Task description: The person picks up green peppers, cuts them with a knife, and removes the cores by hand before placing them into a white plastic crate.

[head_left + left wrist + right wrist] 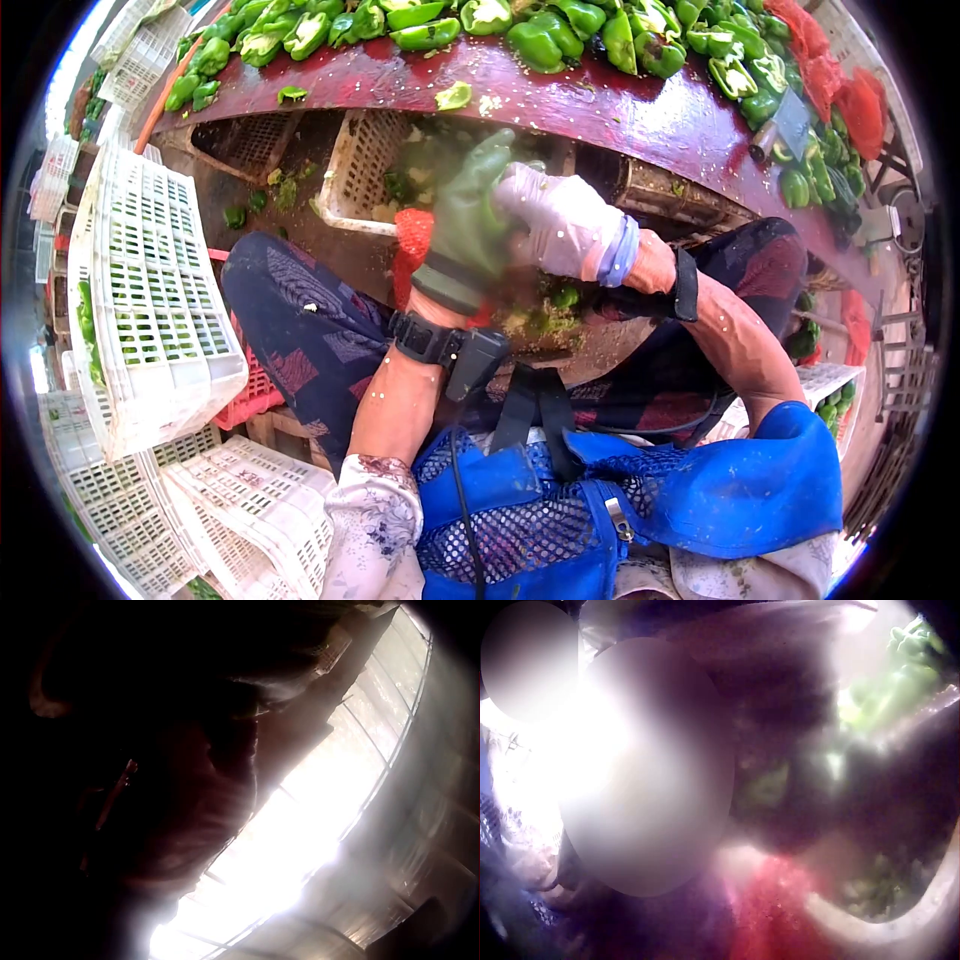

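In the head view my left hand (462,225), in a green glove, meets my right hand (570,222), in a pale glove, in front of the lap. Motion blurs the left hand; its upper fingers point towards the table. The right hand's fingers bend in against the left palm, where a blurred green patch shows. I cannot tell what the hands hold between them. Below and beyond them is a white crate (345,180) with green pepper pieces inside. The left wrist view is mostly dark against glare; the right wrist view is hazy, with red mesh (776,907) low down.
A dark red table (330,82) curves across the front, bearing many halved green peppers (545,40). A knife with a broad blade (790,125) lies at its right. White crates (160,290) stand at the left. Pepper scraps (540,322) litter the floor between the legs.
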A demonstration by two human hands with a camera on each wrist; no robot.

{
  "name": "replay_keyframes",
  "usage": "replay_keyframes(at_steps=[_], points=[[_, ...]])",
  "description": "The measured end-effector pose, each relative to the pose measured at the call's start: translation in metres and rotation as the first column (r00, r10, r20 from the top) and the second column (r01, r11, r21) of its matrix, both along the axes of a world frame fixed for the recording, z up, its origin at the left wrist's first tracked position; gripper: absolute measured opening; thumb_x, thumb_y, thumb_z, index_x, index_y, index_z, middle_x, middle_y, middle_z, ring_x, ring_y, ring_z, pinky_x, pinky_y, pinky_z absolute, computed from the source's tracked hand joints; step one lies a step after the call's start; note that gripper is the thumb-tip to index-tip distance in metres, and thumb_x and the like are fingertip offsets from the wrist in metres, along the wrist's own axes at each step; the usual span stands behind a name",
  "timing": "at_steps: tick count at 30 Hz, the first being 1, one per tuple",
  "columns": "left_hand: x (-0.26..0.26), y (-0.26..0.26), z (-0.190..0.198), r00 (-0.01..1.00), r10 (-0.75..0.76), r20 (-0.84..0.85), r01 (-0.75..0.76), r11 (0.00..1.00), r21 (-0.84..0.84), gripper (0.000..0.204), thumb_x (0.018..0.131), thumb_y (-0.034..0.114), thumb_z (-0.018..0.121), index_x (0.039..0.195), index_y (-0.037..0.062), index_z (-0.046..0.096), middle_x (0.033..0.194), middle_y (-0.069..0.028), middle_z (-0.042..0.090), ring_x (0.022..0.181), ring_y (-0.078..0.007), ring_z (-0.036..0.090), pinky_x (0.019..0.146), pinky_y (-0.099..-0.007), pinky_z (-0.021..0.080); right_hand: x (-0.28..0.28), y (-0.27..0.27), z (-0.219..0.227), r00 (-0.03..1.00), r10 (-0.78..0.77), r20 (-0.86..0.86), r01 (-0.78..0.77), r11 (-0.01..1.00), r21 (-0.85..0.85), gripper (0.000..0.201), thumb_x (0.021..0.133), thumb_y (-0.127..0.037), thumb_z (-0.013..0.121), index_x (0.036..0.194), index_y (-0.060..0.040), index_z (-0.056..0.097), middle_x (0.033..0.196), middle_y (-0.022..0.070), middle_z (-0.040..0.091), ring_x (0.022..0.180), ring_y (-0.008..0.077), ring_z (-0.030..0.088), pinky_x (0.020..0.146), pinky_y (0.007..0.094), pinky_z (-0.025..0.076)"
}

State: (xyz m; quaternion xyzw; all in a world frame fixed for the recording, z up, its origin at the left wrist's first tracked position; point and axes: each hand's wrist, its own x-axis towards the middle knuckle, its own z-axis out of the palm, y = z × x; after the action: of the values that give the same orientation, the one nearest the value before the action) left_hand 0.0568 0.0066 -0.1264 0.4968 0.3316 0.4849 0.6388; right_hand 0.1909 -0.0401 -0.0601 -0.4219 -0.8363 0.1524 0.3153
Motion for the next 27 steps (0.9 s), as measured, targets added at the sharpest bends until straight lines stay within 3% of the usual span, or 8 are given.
replay_keyframes(at_steps=[6,13,15,18,19,22,24,27], points=[[-0.012,0.005,-0.001,0.971,0.106,-0.216,-0.033,0.947,0.320,0.037,0.093,0.018,0.057,0.126,0.0017,0.055,0.110,-0.0074,0.061,0.100,-0.0195,0.062,0.090,-0.0324,0.051,-0.010,-0.001,-0.013,0.997,-0.063,0.044,0.062,0.998,0.027,0.021,0.070,-0.003,0.062,0.090,-0.0033,0.058,0.068,0.0187,0.060,0.061,0.0389,0.062,0.054,0.0450,0.051],[-0.014,0.007,0.008,0.959,0.013,0.284,0.043,0.981,-0.189,0.038,0.092,0.019,0.057,0.128,0.0065,0.053,0.111,-0.0092,0.061,0.097,-0.0232,0.064,0.084,-0.0366,0.054,-0.025,0.002,-0.004,0.900,-0.216,0.378,0.269,0.959,-0.094,0.032,0.078,-0.016,0.068,0.107,-0.0075,0.057,0.087,0.0164,0.062,0.071,0.0348,0.064,0.058,0.0411,0.053],[-0.014,0.007,0.000,0.991,0.130,-0.015,-0.129,0.991,0.033,0.038,0.092,0.020,0.058,0.127,0.0079,0.053,0.111,-0.0102,0.061,0.092,-0.0236,0.065,0.078,-0.0383,0.057,-0.015,0.023,-0.002,0.906,-0.285,0.314,0.353,0.917,-0.187,0.023,0.084,-0.016,0.065,0.105,-0.0071,0.060,0.090,0.0137,0.064,0.072,0.0286,0.066,0.061,0.0370,0.054],[-0.035,0.007,0.037,0.777,0.106,0.621,0.213,0.883,-0.418,0.040,0.092,0.028,0.057,0.128,0.0125,0.055,0.120,-0.0169,0.059,0.100,-0.0306,0.064,0.078,-0.0477,0.057,-0.012,0.027,0.038,0.843,-0.487,-0.226,0.409,0.855,-0.317,0.015,0.093,-0.013,0.054,0.101,-0.0061,0.065,0.090,0.0127,0.070,0.074,0.0232,0.070,0.064,0.0338,0.057],[-0.040,0.010,0.038,0.723,0.112,0.681,0.255,0.874,-0.414,0.040,0.092,0.030,0.055,0.129,0.0137,0.054,0.126,-0.0202,0.055,0.110,-0.0353,0.059,0.085,-0.0536,0.052,0.001,0.038,0.032,0.835,-0.329,-0.441,0.319,0.942,-0.099,0.018,0.093,-0.016,0.062,0.108,-0.0058,0.064,0.095,0.0052,0.067,0.087,0.0067,0.057,0.080,0.0245,0.049],[-0.049,0.017,0.032,0.585,0.058,0.809,0.353,0.880,-0.318,0.045,0.095,0.035,0.050,0.137,0.0171,0.049,0.141,-0.0265,0.043,0.130,-0.0449,0.041,0.100,-0.0658,0.037,0.027,0.057,0.019,0.785,-0.542,0.301,0.539,0.836,0.102,0.026,0.086,-0.017,0.068,0.110,-0.0096,0.064,0.106,0.0121,0.066,0.097,0.0243,0.064,0.086,0.0287,0.050],[-0.052,0.017,0.029,0.491,-0.029,0.871,0.419,0.884,-0.206,0.047,0.096,0.035,0.048,0.139,0.0178,0.047,0.142,-0.0264,0.042,0.129,-0.0445,0.043,0.099,-0.0663,0.037,0.036,0.060,-0.011,0.897,-0.431,-0.095,0.432,0.902,-0.007,0.027,0.083,-0.018,0.069,0.109,-0.0109,0.065,0.095,0.0123,0.067,0.089,0.0303,0.065,0.078,0.0333,0.053],[-0.044,0.014,0.039,0.797,-0.042,0.603,0.134,0.985,-0.108,0.048,0.099,0.034,0.043,0.142,0.0134,0.042,0.144,-0.0240,0.040,0.131,-0.0405,0.042,0.101,-0.0531,0.043,0.004,0.034,0.028,0.933,-0.331,0.144,0.318,0.942,0.104,0.017,0.087,-0.020,0.066,0.101,-0.0105,0.068,0.087,0.0099,0.068,0.075,0.0292,0.067,0.068,0.0352,0.054]])
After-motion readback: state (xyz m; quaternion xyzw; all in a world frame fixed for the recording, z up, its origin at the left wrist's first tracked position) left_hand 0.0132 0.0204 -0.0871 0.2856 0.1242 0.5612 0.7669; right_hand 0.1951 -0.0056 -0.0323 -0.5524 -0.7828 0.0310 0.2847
